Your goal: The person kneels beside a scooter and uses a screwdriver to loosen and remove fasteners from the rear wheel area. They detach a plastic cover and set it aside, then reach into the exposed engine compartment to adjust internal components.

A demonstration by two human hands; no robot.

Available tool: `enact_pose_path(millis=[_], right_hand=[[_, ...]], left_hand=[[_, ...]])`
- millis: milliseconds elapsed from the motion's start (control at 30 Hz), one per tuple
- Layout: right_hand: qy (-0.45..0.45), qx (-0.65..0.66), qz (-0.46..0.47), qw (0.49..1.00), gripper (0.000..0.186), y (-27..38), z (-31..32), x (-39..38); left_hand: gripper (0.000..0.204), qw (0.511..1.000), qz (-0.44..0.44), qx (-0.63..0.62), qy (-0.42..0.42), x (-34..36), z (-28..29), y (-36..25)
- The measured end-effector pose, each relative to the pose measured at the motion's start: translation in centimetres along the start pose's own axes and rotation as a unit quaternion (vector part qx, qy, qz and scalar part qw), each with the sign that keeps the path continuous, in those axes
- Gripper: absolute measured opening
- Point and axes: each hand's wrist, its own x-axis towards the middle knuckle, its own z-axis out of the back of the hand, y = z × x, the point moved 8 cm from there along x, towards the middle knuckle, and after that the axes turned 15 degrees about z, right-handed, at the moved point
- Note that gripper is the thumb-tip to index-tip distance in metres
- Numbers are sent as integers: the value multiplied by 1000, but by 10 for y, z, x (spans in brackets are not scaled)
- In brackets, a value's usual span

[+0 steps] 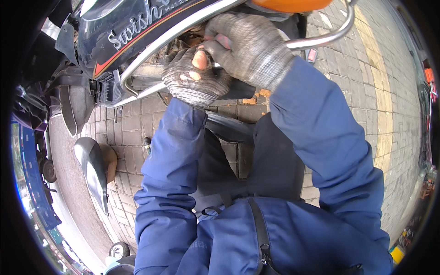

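Both my hands are in worn grey knit gloves, side by side at the exposed inner part of a black scooter with a chrome side bar. My left hand is curled, bare skin showing through holes in its glove. Just above and to the right of it, my right hand is closed, thumb and fingers bent toward the left hand. Whatever the fingers grip is hidden behind the gloves. Dirty dark parts of the scooter show around the left hand. An orange lamp sits above the right hand.
A curved silver-and-black body panel lies on the brick paving at left. Another dark curved panel lies between my legs. Orange-brown crumbs and a small red rectangular object are on the ground. A blue vehicle stands at far left.
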Motion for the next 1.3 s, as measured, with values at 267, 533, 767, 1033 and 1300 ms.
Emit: enact_pose_path(millis=[267,533,767,1033,1300], right_hand=[[-32,47,-15,998,16,3,10,-9],[-44,1,-5,999,16,4,3,-2],[-8,-18,-21,1000,16,1,7,0],[-28,-55,16,998,12,5,7,1],[-33,-30,-10,999,15,-2,3,-3]], left_hand=[[50,999,-20,-39,26,19,-14,29],[54,979,-27,165,-119,6,11,-5],[60,998,-15,-2,-61,13,-2,20],[45,954,-125,120,-243,-8,23,-11],[65,974,-88,114,-174,1,10,1]])
